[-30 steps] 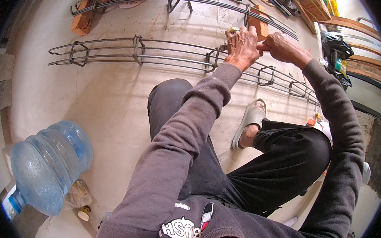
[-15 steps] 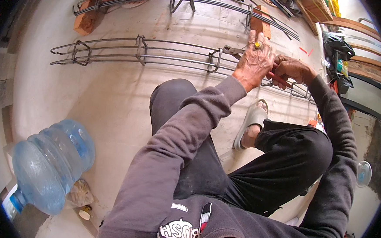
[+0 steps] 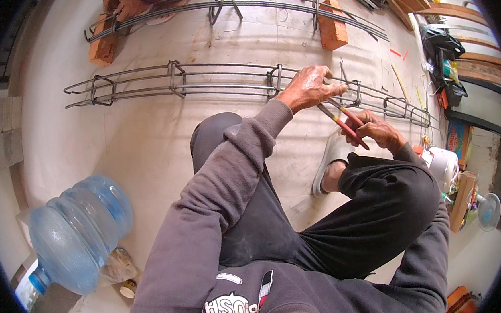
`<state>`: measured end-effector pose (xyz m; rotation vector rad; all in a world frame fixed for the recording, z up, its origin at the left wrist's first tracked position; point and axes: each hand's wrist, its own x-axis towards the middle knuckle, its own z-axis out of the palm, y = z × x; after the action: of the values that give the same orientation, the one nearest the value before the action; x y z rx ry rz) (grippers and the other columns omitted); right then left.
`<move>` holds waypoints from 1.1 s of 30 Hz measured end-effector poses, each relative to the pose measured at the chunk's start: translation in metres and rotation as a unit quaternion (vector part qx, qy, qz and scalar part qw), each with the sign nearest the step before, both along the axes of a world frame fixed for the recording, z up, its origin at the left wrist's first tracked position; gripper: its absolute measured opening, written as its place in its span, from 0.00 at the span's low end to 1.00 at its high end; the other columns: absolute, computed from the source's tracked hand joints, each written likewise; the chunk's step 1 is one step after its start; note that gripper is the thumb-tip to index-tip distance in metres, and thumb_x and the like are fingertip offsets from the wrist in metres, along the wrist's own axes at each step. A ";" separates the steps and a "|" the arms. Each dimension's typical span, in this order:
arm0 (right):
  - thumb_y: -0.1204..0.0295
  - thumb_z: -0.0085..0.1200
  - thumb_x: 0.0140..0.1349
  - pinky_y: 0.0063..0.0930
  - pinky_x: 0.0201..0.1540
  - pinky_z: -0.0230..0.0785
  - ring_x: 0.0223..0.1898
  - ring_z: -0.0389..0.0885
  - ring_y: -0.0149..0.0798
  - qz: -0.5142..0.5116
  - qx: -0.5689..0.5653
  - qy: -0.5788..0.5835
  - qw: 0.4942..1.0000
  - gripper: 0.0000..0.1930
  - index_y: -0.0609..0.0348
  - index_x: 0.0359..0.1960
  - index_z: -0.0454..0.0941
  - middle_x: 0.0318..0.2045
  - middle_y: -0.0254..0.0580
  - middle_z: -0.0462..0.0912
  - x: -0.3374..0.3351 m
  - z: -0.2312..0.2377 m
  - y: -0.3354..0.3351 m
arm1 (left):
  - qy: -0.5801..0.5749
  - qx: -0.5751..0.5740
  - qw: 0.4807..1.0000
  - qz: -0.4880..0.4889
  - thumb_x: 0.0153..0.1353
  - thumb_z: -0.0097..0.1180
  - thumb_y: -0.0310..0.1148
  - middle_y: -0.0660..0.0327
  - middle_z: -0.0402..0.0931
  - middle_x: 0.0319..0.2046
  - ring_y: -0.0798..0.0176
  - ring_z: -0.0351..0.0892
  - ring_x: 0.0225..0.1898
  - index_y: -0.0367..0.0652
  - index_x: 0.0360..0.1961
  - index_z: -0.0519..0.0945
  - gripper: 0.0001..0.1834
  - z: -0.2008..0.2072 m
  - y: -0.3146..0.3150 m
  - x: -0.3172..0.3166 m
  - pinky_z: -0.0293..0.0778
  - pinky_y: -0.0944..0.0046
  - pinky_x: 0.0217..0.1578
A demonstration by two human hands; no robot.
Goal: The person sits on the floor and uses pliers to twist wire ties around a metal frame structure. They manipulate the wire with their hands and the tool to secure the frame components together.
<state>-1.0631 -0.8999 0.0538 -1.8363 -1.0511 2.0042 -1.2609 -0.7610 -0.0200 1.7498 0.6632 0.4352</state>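
Observation:
A long cage of thin steel bars [image 3: 226, 89], with square stirrups along it, stretches across the floor in front of me. My left hand [image 3: 313, 86] is over the cage, to the right of its middle stirrup. Its fingers are closed, and I cannot make out what is between them. Pliers [image 3: 346, 129] with red grips are in my right hand [image 3: 378, 128], just above my foot. Their two handles stand apart, and their jaws are hidden by my left hand. A stirrup [image 3: 358, 94] stands just right of the left fingers.
Another bundle of bars [image 3: 253, 6] rests on orange bricks [image 3: 333, 25] beyond the cage. A large blue water bottle [image 3: 74, 233] lies at left. Black bags [image 3: 445, 53] and wooden planks [image 3: 462, 14] are at right. My sandal [image 3: 328, 163] is close to the cage.
My left hand has moved left and slightly down along the cage. The pliers have come nearer me, with their handles spread, and my right hand has lowered. The view has shifted a little.

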 end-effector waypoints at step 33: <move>0.75 0.52 0.64 0.34 0.36 0.72 0.34 0.78 0.41 0.083 0.467 -0.412 0.778 0.12 0.46 0.44 0.84 0.32 0.37 0.79 -0.010 -0.055 -0.030 | -0.255 -0.523 0.785 0.216 0.68 0.52 0.32 0.72 0.58 0.17 0.77 0.53 0.14 0.37 0.39 0.73 0.08 -0.008 0.029 -0.003 0.51 0.74 0.12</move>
<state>-1.0726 -0.9299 -0.0009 -1.9416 -1.9721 0.3284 -1.2641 -0.7324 -0.0284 0.3717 0.6979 0.6510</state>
